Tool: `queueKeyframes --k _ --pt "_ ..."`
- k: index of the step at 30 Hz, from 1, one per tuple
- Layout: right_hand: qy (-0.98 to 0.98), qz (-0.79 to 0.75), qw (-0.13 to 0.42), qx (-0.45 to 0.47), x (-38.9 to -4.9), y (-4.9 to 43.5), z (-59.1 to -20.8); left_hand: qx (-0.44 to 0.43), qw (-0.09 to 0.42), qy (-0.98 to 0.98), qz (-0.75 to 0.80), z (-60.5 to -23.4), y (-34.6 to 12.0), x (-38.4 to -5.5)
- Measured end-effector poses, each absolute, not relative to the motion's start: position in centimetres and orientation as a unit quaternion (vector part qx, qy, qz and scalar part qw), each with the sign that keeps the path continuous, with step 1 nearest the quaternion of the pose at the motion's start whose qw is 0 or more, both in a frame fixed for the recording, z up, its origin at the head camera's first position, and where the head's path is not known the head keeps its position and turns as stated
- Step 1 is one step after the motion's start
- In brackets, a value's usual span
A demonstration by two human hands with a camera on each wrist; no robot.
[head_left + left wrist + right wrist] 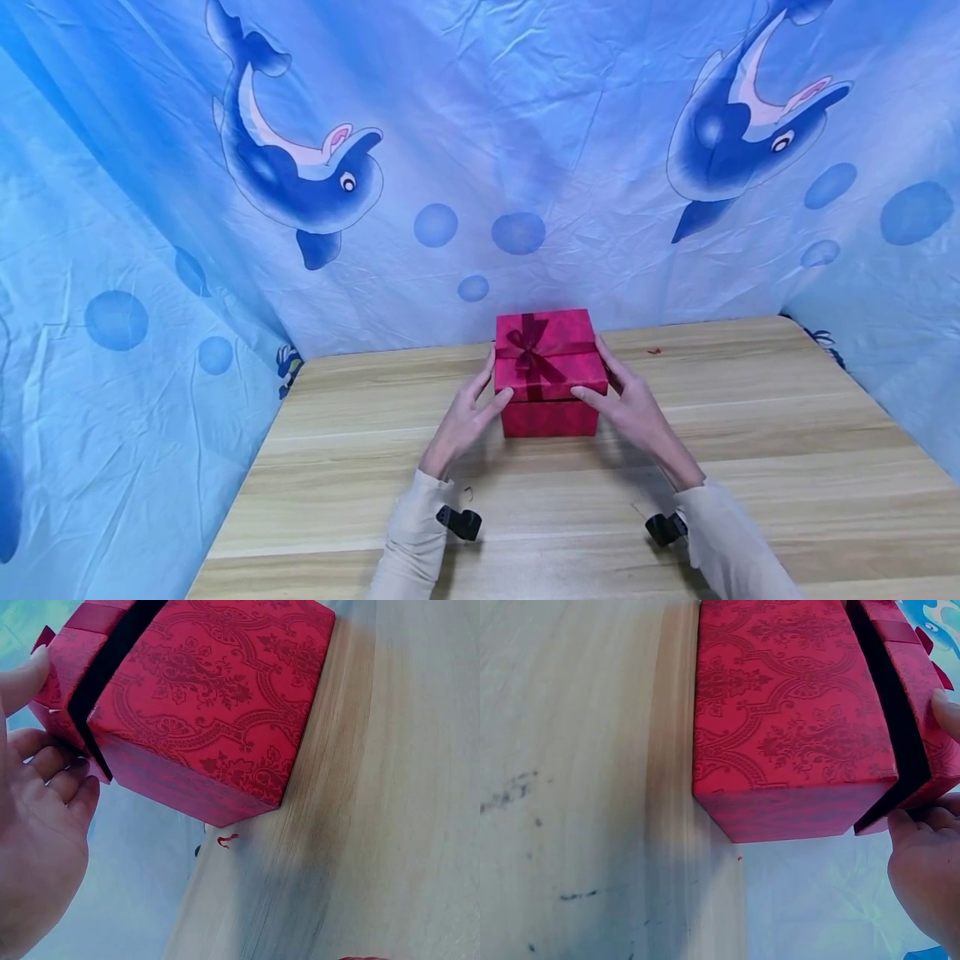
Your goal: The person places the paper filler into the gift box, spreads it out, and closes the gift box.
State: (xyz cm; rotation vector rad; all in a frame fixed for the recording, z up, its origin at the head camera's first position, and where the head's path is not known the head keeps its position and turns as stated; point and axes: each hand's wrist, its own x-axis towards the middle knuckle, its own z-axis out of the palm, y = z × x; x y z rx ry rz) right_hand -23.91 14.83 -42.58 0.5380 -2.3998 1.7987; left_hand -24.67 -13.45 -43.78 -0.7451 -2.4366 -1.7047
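Observation:
A red patterned gift box (551,420) stands on the table near its far edge. Its square lid (566,329), tied with a dark red ribbon bow (529,354), sits tilted or lifted a little. Both wrist views show a dark gap between lid and box body. My left hand (463,425) grips the lid's left side, thumb at the front corner. On the opposite side, my right hand (639,417) holds the lid with its thumb on the front right corner. Fingers of both hands curl at the lid's lower edge. The box's inside is hidden.
Small red scraps lie on the wooden table (337,483), one (654,351) right of the box. A blue dolphin-print cloth (570,267) hangs behind the table and at both sides. Black wrist cameras (459,523) stick out from both sleeves.

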Motion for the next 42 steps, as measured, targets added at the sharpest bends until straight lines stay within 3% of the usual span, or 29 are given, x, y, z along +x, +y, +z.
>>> queueKeyframes --k 42 --pt "-0.788 0.596 0.013 0.158 -24.0 15.0 -45.4 -0.208 -0.014 -0.821 -0.531 -45.7 -13.9 -24.6"
